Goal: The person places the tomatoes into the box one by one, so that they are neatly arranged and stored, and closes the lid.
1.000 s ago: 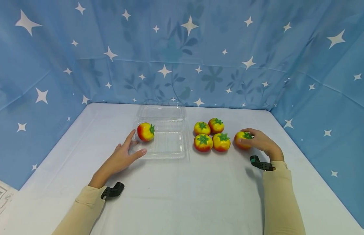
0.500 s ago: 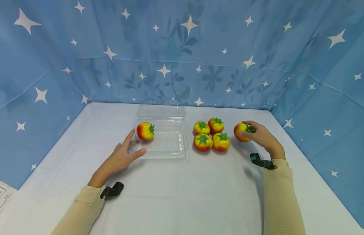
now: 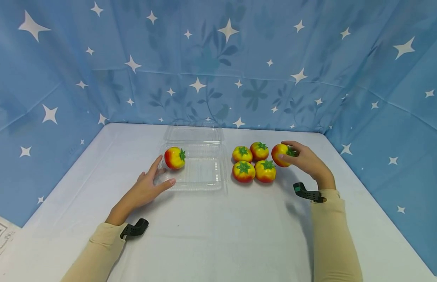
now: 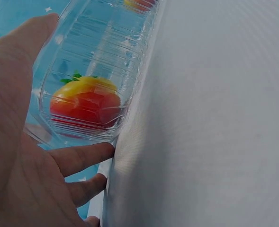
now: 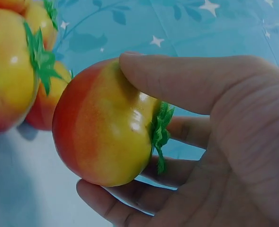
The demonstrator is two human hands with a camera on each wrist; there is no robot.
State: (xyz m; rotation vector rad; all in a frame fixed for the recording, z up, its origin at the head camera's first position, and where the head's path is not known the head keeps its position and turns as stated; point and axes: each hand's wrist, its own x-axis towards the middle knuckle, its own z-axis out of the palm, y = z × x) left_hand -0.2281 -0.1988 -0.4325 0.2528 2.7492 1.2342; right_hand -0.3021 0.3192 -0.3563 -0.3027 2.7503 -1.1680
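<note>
Right hand [image 3: 306, 162] curled round a glossy red-and-yellow toy tomato with green leafy top [image 3: 281, 154], grip closed on its sides, lifted just beside four like tomatoes [image 3: 254, 162] on the white bench [image 3: 218, 235]. Probably light, stiff, slippery; best held across the widest part. Left hand [image 3: 147, 187] open, fingers steadying the clear plastic clamshell box [image 3: 200, 172], one tomato [image 3: 174, 157] inside.

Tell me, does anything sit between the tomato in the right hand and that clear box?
Yes. Four tomatoes sit clustered on the table between the held tomato in the right hand and the clear box. The space above them looks free.
</note>
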